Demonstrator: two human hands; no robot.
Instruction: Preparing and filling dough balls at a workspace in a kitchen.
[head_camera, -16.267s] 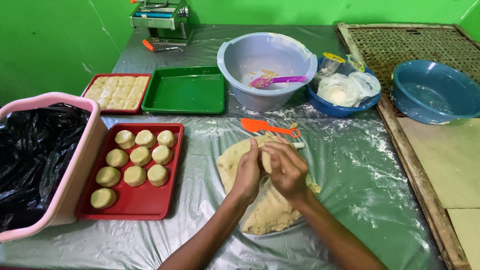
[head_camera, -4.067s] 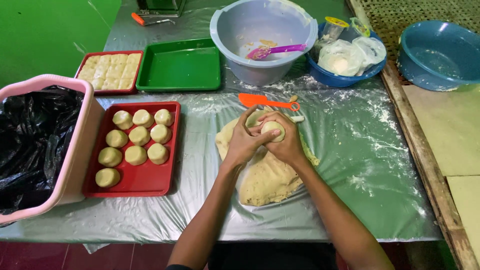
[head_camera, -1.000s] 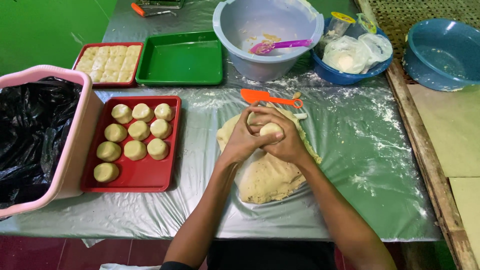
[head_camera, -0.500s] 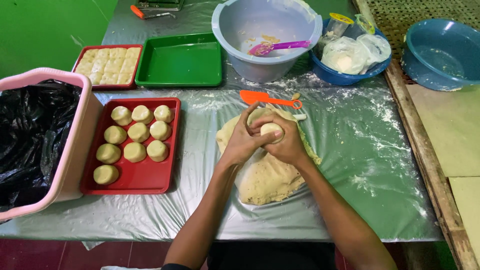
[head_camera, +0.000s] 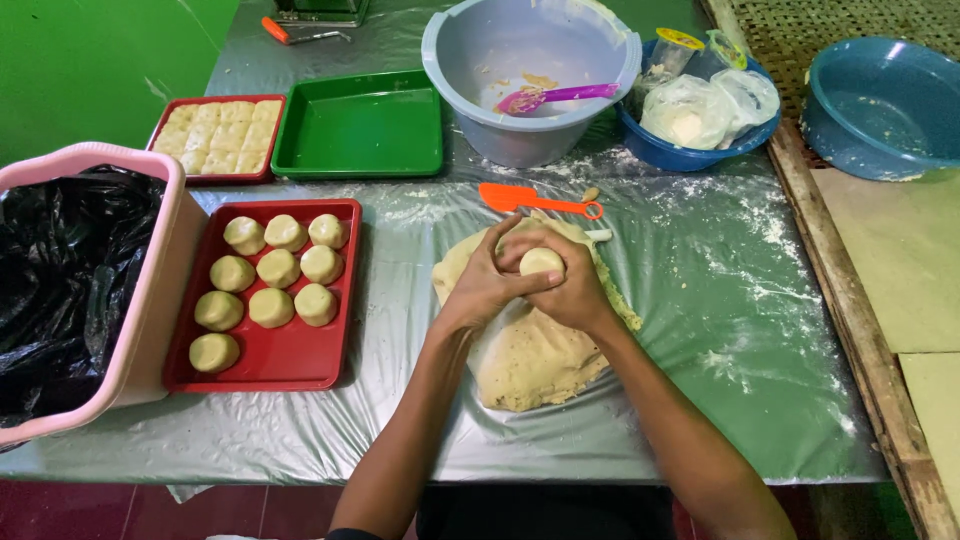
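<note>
The left hand (head_camera: 487, 283) and the right hand (head_camera: 572, 290) are cupping a small dough ball (head_camera: 541, 262) between them, each grip pressing in around it from its own side; the ball is sitting just above the big slab of dough (head_camera: 530, 355) that is lying on the plastic-covered tabletop (head_camera: 720, 330); just beyond the hands an orange scraper (head_camera: 535, 200) is lying flat; to the left a red tray (head_camera: 290, 355) is holding nine shaped dough balls (head_camera: 272, 275); a pink bin (head_camera: 150, 300) lined with black plastic is standing beside that tray.
</note>
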